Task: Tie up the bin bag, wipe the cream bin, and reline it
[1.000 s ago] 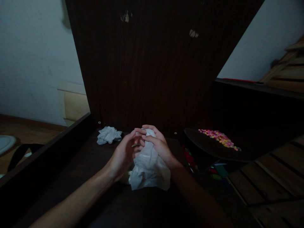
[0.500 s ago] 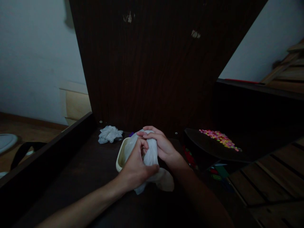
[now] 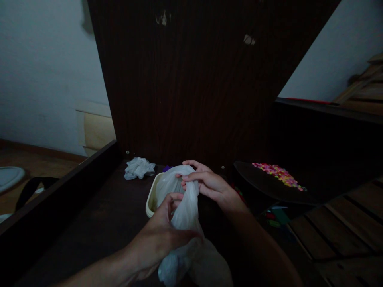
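head view: the light is dim. the left hand (image 3: pixel 160 239) is closed around the lower stretch of a thin white plastic bag (image 3: pixel 182 207), fingers curled and pressed together around the gathered film, thumb and forefinger raised near the middle of the bag. the right hand (image 3: pixel 211 185) grips the top of the same bag, its fingers laid side by side and pinching the bunched plastic against the thumb. the bag runs as a twisted column from the right hand down past the left, where it spreads out loose and pale near the bottom edge of the picture. what is inside the bag cannot be told; it looks limp.

just behind the bag, touching it or nearly so, stands a cream plastic tub (image 3: pixel 151 199) on the dark tabletop (image 3: pixel 107 215). only its left rim and wall show; the bag covers the rest, so its contents cannot be told. a small purple thing (image 3: pixel 166 168) peeks out just beyond its far rim.

farther back, near the foot of a tall dark wooden panel (image 3: pixel 191 87), lies a crumpled white wad (image 3: pixel 139 168), apart from the tub. to the right, well apart from the hands, a dark round tray (image 3: pixel 263 185) holds a heap of small bright beads (image 3: pixel 279 174), pink, yellow and orange, gathered on its far side. under the tray's near edge some coloured bits (image 3: pixel 273 217) show, too dark to make out.
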The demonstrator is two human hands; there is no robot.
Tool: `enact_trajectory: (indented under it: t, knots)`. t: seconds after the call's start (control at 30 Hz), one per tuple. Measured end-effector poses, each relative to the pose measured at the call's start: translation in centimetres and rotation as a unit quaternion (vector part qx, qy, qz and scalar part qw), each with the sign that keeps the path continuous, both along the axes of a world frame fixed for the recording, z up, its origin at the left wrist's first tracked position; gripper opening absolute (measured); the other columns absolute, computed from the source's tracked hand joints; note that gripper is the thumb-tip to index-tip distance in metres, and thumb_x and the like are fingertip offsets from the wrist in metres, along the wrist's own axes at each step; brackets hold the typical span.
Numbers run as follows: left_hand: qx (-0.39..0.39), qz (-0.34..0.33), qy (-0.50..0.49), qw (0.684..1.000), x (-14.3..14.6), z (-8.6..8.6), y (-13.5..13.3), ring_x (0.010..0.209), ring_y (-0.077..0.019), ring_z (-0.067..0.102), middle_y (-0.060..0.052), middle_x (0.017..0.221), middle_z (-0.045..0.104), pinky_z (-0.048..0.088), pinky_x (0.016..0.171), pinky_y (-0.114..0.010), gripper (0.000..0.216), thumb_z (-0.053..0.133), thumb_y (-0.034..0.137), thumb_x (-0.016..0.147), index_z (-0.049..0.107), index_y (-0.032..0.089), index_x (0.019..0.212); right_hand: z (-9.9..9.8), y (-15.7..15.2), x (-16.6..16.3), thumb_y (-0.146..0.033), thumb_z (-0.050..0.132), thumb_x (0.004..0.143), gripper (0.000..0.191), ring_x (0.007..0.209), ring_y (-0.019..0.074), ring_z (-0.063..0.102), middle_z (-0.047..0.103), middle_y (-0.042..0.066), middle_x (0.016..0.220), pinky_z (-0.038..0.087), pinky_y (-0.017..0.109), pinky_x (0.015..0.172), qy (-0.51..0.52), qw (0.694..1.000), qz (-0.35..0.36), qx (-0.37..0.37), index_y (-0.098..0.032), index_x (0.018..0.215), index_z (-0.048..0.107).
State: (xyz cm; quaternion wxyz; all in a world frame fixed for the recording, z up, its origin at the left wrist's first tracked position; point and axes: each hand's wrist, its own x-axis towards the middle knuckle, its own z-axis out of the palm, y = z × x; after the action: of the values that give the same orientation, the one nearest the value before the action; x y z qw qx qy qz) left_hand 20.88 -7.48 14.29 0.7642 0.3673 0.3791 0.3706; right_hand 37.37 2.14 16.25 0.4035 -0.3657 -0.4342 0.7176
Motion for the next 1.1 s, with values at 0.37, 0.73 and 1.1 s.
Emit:
enact_trajectory:
  t: [0.37,0.73,1.1]
  knots:
    - [0.017,-0.091,0.037,0.995,-0.7,0.6,1.5,0.060,-0.0119,0.055,0.002,0.071,0.064,0.040,0.054,-0.021,0.032,0.070,0.033,0.078,0.069,0.020,0.107,0.5,0.1,0.3,-0.020,0.081,0.071,0.039,0.054,0.0101,0.061,0.070,-0.001,0.074,0.049,0.019,0.051,0.033,0.999,0.016,0.022,-0.019,0.104,0.060]
    - [0.427,-0.110,0.311,0.842,-3.7,2.7,3.8,0.076,-0.0221,0.066,-0.002,0.087,0.073,0.049,0.067,-0.026,0.041,0.077,0.031,0.081,0.072,0.025,0.121,0.7,-0.4,0.6,-0.004,0.085,0.058,0.063,0.073,0.0150,0.073,0.072,-0.001,0.088,0.058,0.024,0.070,0.059,0.996,-0.008,0.059,-0.021,0.112,0.057]
    - [0.530,-0.211,0.420,0.706,-8.6,4.7,6.8,0.098,-0.0242,0.073,-0.003,0.117,0.077,0.051,0.086,-0.027,0.035,0.063,0.035,0.096,0.069,0.034,0.131,0.1,-0.5,0.5,-0.007,0.081,0.063,0.048,0.052,0.0060,0.052,0.062,-0.007,0.067,0.041,0.017,0.053,0.034,0.997,0.021,0.060,-0.018,0.105,0.060]
